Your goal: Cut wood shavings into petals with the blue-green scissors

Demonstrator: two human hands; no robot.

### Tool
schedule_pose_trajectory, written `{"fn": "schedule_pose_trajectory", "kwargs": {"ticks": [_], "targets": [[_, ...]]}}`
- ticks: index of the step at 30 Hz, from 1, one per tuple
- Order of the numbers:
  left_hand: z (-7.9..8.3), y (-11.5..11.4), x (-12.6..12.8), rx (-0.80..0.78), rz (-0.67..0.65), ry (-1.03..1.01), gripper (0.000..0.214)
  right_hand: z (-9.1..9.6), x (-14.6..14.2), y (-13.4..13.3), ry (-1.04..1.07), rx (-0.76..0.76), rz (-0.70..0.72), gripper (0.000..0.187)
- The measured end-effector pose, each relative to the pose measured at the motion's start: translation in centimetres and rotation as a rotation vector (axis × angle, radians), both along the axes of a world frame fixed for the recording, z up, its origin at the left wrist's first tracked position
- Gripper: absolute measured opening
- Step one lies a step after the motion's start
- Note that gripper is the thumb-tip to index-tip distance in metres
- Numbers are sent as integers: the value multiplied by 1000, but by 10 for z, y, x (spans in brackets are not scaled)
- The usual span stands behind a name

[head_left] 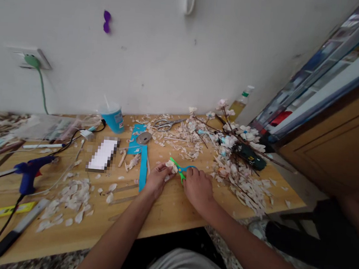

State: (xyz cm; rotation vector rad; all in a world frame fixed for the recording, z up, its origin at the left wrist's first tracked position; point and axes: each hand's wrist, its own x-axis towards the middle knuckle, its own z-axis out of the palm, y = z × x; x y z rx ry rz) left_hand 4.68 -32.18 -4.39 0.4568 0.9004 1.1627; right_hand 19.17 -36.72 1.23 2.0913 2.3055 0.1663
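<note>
Left hand [158, 179] pinches a pale petal piece [171, 165]; right hand [198, 189] closes round green-and-blue scissors [180, 169].

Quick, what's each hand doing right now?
Left hand: closed, pinching a small pale piece, perhaps a petal.
Right hand: closed on the handles of the green and blue scissors.

You face a pale, marked wall [148, 56] bearing a socket [44, 58]; shelving [327, 59] and a brown wooden panel [333, 135] stand to your right, speckled floor [55, 263] below.
</note>
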Motion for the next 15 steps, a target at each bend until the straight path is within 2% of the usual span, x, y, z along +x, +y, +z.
{"fn": "schedule_pose_trajectory", "kwargs": {"ticks": [5,10,15], "targets": [[0,3,-8,10,-32,30,34,-3,7,-3,-5,-50,28,19],[-1,4,-12,36,-59,111,43,-2,26,-9,2,-123,26,24],[6,7,-12,110,-226,255,48,-4,49,-21,75,-104,33,26]]}}
